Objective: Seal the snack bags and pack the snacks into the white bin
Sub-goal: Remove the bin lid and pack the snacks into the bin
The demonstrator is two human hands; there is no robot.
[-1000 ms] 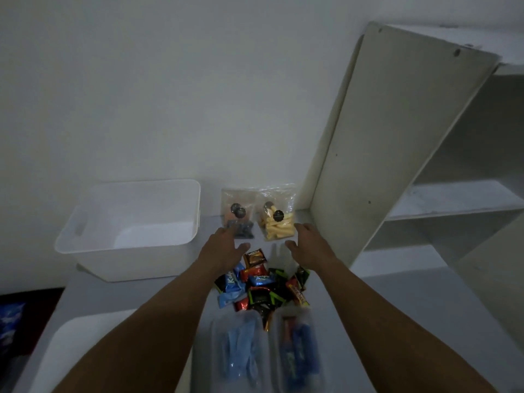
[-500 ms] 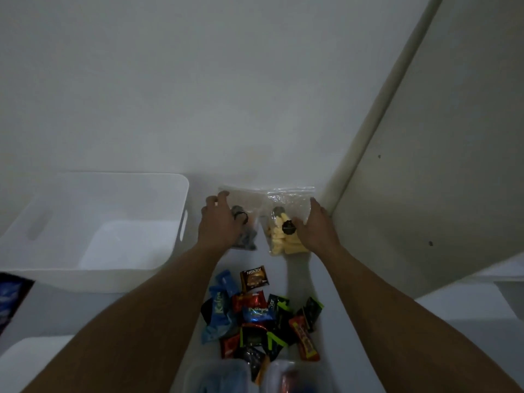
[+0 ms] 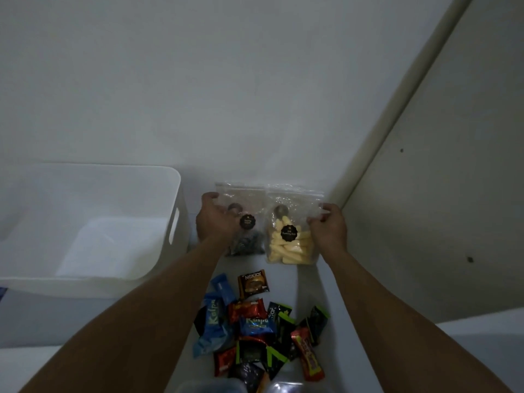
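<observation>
1. The left hand (image 3: pixel 217 219) lies over the left side of the dark-snack bag (image 3: pixel 249 198). Its fingers curl across the front and the thumb hooks the upper left edge, so it grips the bag.
2. The right hand (image 3: pixel 329 228) pinches the right edge of the yellow-stick bag (image 3: pixel 289 248) between thumb and curled fingers, below the top strip.
3. Both clear bags stand side by side, touching, at the far edge of the bench (image 3: pixel 42 321) and lean against the wall. Each has a round black sticker on the front. Whether their top strips are pressed closed cannot be told.
4. The white bin (image 3: pixel 177 194) sits at the far left of the bench, just beside the dark-snack bag, with its slotted handle wall facing the left hand. Nothing shows inside it but its pale floor.
5. A pile of wrapped snacks (image 3: pixel 255 330) lies between the forearms, towards the near edge: blue, red, and black-and-green packets heaped together.
6. A brown Nextar packet (image 3: pixel 252 283) lies at the far side of the pile, apart from the bags.
7. A pale cabinet panel (image 3: pixel 439 194) rises at the bench's right side.
</observation>
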